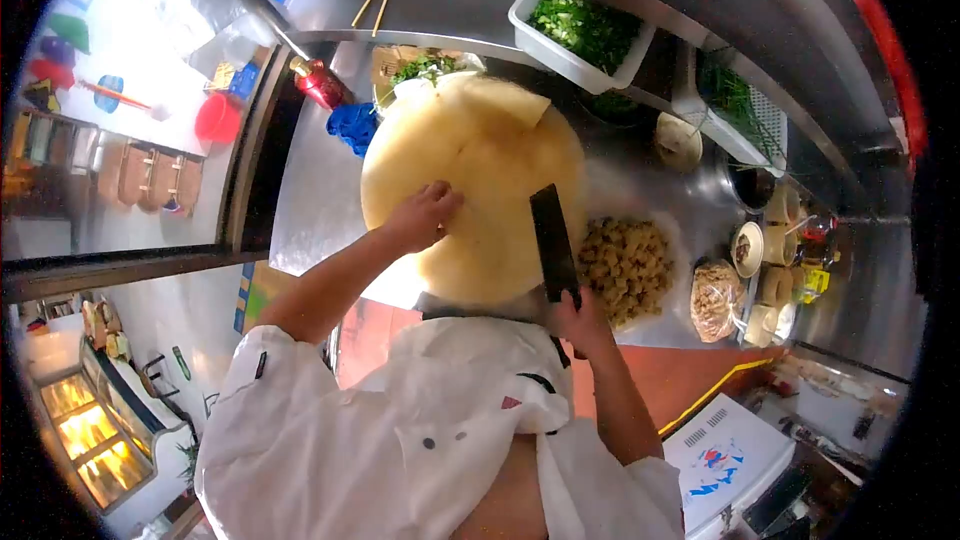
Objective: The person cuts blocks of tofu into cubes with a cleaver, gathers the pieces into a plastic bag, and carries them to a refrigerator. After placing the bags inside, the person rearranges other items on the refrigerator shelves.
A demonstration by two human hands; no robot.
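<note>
Right hand [583, 322] grips a dark rectangular metal cleaver [553, 240] (likely for control) over the round yellow board's [490, 205] right edge; curled left hand's [422, 218] contents unclear.

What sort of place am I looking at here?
Likely a commercial kitchen: there's a cleaver in the right hand, a large round chopping board and a white plastic tub of chopped greens.

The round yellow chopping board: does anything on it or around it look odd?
Two small things. A crumpled bright-blue bundle sits bunched by the far left edge of the round yellow chopping board, looking untidy. At the board's far right rim, a pale angular patch stands out; I can't tell whether it's damage.
</note>
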